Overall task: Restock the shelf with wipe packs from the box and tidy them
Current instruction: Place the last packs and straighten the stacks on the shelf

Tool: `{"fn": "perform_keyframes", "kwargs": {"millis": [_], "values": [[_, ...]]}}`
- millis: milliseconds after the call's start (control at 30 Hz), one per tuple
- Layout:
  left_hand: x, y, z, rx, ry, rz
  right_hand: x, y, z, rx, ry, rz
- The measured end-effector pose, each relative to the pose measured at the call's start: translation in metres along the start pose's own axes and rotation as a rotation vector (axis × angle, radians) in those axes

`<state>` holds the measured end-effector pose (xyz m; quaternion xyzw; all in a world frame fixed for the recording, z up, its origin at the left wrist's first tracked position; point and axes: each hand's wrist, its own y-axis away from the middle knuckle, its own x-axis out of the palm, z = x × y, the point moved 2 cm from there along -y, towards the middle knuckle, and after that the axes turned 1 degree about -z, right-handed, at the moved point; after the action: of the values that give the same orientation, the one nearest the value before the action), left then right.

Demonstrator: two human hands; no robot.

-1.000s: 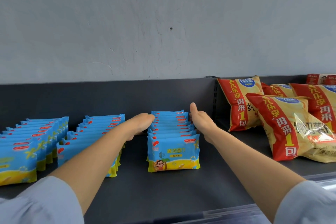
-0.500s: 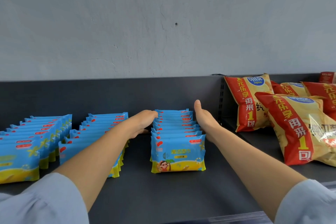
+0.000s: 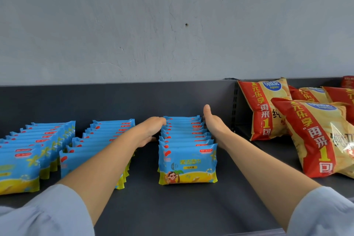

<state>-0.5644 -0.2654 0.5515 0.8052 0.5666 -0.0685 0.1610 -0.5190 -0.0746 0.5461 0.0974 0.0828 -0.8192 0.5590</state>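
Note:
A row of blue and yellow wipe packs (image 3: 187, 163) stands upright, front to back, on the dark shelf (image 3: 172, 207). My left hand (image 3: 151, 130) presses against the left side of the row's rear packs. My right hand (image 3: 212, 122) lies flat against the right side, thumb pointing up. Both hands flank the row with straight fingers. Two more rows of wipe packs stand to the left, a middle row (image 3: 92, 143) and a far-left row (image 3: 24, 155). The box is not in view.
Red and yellow snack bags (image 3: 316, 136) lean in the shelf bay to the right, behind a perforated upright (image 3: 233, 109). A dark back panel (image 3: 115, 101) closes the shelf rear, with a grey wall above. Bare shelf lies in front of the rows.
The view has shifted slightly left, so the snack bags sit further right. Both hands stay on the sides of the right row, reaching a little deeper toward its rear packs.

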Motion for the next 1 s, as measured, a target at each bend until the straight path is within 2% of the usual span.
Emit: {"fn": "perform_keyframes", "kwargs": {"millis": [367,633,1000], "values": [[0.003,0.003,-0.002,0.007,0.056,-0.015,0.004,-0.007,-0.001,0.027,-0.029,0.113],[0.006,-0.005,0.002,-0.068,0.117,-0.038,0.003,-0.013,-0.001,0.018,-0.047,0.082],[0.005,-0.001,0.004,-0.028,0.148,-0.087,0.004,-0.012,-0.002,0.02,-0.086,0.107]]}}
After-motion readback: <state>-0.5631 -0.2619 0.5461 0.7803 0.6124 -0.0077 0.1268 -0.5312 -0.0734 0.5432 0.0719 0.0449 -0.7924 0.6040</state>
